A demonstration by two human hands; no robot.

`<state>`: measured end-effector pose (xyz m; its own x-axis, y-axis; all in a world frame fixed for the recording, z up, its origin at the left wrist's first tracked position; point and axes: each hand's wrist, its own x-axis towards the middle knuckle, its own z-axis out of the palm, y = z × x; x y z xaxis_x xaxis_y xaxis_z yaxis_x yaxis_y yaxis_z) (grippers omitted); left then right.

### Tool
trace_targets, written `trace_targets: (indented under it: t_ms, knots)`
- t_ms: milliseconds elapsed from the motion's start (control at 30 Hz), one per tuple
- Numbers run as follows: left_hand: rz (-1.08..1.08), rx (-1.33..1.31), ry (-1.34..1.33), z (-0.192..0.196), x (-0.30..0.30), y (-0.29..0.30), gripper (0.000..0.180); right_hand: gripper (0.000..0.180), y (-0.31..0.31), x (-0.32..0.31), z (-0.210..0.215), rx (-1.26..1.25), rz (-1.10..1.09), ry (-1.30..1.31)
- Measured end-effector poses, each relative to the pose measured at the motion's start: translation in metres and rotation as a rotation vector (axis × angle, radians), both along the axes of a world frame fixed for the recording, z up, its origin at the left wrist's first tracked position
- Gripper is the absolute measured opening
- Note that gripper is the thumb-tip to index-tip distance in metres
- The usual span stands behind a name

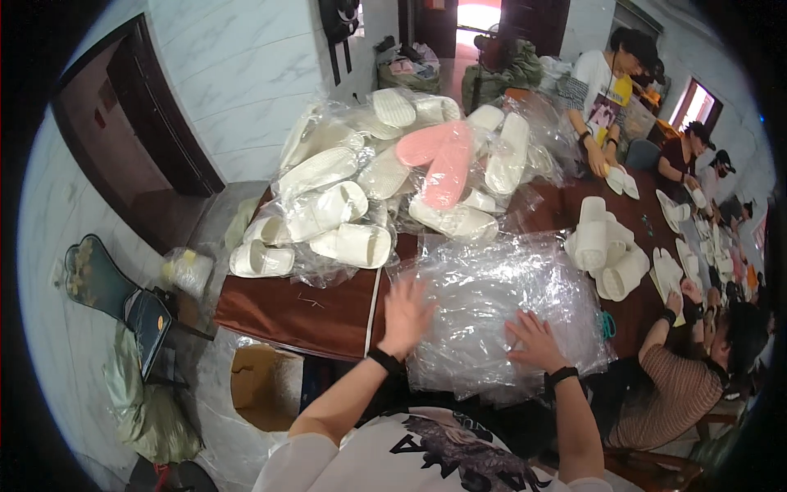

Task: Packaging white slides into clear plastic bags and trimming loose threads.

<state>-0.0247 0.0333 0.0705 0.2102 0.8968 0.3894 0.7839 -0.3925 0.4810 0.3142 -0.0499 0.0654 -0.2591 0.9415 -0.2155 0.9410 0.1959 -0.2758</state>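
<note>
Left hand (pixel 406 316), blurred, is spreading its fingers wide at the left edge of the clear plastic bags (pixel 492 283), which are lying layered on the brown table (pixel 299 316)! Right hand (pixel 537 340) is opening wide over their right side; whether either is touching, I can't tell. Bagged white slippers (pixel 352 244) are lying heaped beyond, pink slippers (pixel 447 176) sitting on top, loose white slippers (pixel 625 275) standing out rightward.
</note>
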Motion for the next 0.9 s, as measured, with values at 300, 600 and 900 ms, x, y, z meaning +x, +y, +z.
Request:
trace_targets:
  t_ms: [300, 600, 900]
  knots:
    - [0.648, 0.151, 0.012, 0.058, -0.074, 0.138, 0.049, 0.079, -0.004, 0.004, -0.002, 0.012, 0.001, 0.016]
    - [0.149, 0.195, -1.323, 0.09, -0.078, 0.115, 0.016, 0.077, -0.015, 0.006, 0.0, -0.011, -0.074, 0.031]
    - [-0.683, -0.288, -0.86, 0.185, -0.009, 0.052, 0.011, 0.076, -0.011, 0.0, 0.002, 0.027, -0.015, 0.061]
